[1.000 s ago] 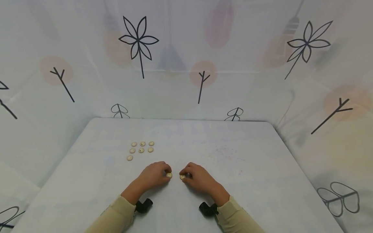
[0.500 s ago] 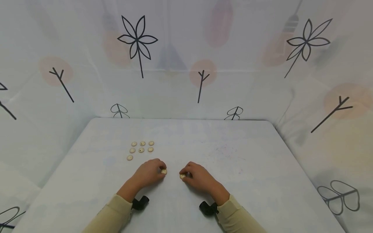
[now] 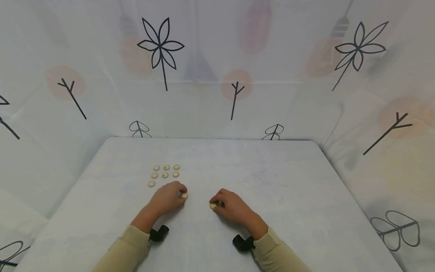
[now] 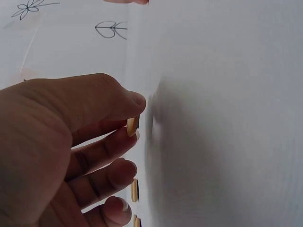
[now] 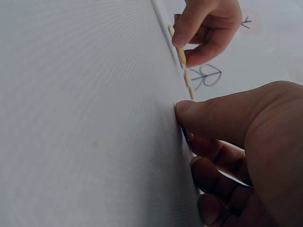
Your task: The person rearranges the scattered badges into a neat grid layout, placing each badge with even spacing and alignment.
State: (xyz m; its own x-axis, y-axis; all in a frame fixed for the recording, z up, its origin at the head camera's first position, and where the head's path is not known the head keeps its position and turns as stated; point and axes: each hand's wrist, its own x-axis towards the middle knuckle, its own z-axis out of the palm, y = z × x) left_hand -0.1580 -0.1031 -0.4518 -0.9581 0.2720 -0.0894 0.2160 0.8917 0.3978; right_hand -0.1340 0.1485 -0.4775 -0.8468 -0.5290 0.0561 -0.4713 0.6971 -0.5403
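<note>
Between thumb and fingers, my left hand (image 3: 165, 198) pinches a small round cream-coloured disc (image 3: 184, 195). In the left wrist view this disc (image 4: 133, 126) is seen edge-on, a little off the tabletop. My right hand (image 3: 232, 206) pinches a similar disc (image 3: 213, 205) at the table surface, right of centre. The right wrist view shows only a sliver of that disc (image 5: 191, 136) behind the thumb. Several matching discs (image 3: 165, 175) lie in two rows beyond my left hand, and a single disc (image 3: 151, 184) sits in front of them at the left.
A white table (image 3: 299, 173) with faint pinkish stains lies under both hands. Patterned cloth (image 3: 204, 105) hangs behind it and along the sides. Each wrist carries a black camera mount (image 3: 242, 243).
My left hand has moved left and away from me with its disc, towards the rows. The right hand has stayed in place, pinching its disc. The discs in the rows have not moved.
</note>
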